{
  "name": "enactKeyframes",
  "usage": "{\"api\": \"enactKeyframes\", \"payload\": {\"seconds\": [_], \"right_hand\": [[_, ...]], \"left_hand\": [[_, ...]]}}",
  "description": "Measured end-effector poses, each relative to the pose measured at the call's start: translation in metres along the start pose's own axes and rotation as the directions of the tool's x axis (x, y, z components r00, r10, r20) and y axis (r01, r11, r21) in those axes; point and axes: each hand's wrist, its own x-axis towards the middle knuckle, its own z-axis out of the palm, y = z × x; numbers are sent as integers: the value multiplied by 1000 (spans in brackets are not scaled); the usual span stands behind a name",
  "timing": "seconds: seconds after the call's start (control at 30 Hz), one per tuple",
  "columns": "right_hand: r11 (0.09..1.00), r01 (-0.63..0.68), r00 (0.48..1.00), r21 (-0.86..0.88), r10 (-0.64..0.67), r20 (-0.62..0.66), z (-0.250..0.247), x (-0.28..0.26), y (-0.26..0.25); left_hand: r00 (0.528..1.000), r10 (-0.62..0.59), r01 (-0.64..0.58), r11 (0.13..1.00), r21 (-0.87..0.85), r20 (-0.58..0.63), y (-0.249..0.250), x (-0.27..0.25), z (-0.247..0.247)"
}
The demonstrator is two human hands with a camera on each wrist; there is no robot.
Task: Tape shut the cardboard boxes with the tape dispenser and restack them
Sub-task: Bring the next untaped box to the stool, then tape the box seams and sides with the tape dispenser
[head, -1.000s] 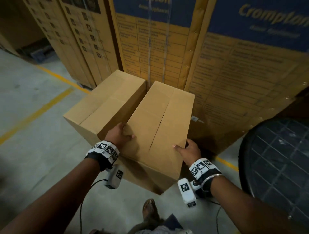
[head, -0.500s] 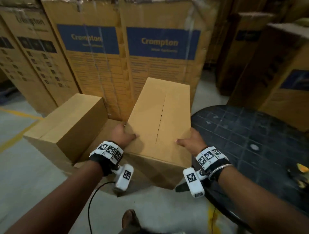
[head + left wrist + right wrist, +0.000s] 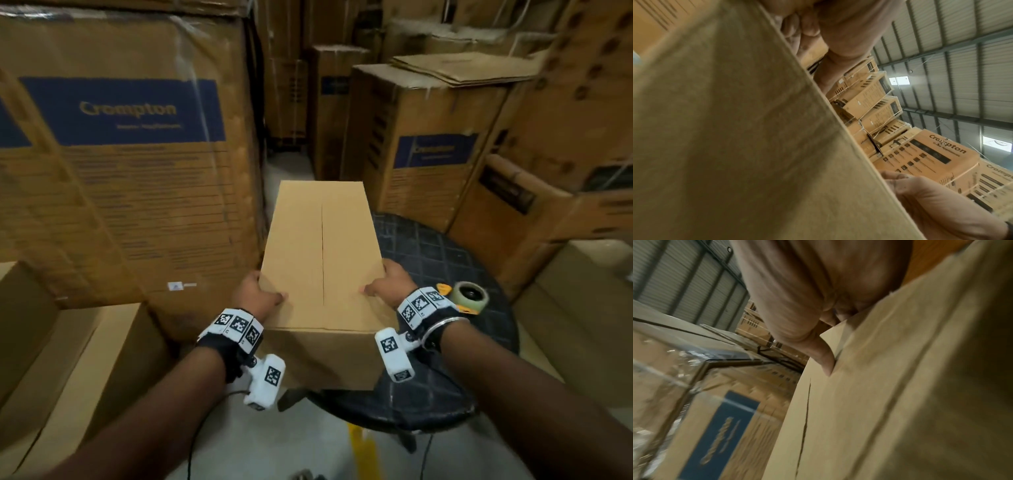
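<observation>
I have swung the plain cardboard box (image 3: 322, 260) from the floor stack to the round black table (image 3: 455, 246), beside the tape dispenser (image 3: 467, 297). My left hand (image 3: 255, 294) and right hand (image 3: 390, 282) hold its near corners, thumbs on top; the seam is untaped, so taping comes next, I think.

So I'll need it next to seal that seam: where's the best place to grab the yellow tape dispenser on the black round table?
Likely from above on its right side, gripping the clear tape roll; the yellow tape dispenser lies beside the right hand, its handle hidden behind that wrist. The plain cardboard box blocks the left approach.
</observation>
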Motion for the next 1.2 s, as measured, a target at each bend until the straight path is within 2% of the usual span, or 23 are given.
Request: {"api": "enactKeyframes", "payload": {"seconds": [0.23, 0.37, 0.5, 0.67, 0.87, 1.1, 1.2], "right_hand": [[994, -90, 994, -65, 86, -71, -53, 58, 37], [993, -109, 990, -40, 105, -90, -71, 90, 60], [991, -134, 987, -21, 131, -93, -84, 108, 74], [991, -132, 989, 25, 133, -58, -108, 132, 100], [993, -98, 995, 64, 96, 24, -137, 145, 129], [998, -45, 995, -35, 48, 82, -160, 155, 150], [1000, -14, 993, -20, 17, 117, -166, 155, 157]], "left_hand": [[996, -3, -3, 998, 61, 85, 25, 42, 87], [992, 1, -7, 999, 47, 127, 38, 56, 122], [993, -15, 12, 999, 32, 120, 45, 56, 148], [997, 0, -4, 998, 58, 76, 54, 47, 176], [999, -45, 46, 996, 70, -17, 74, 20, 208], [985, -130, 137, 989, 58, -111, 83, -5, 238], [983, -136, 148, 984, 95, -120, 85, -12, 246]]}}
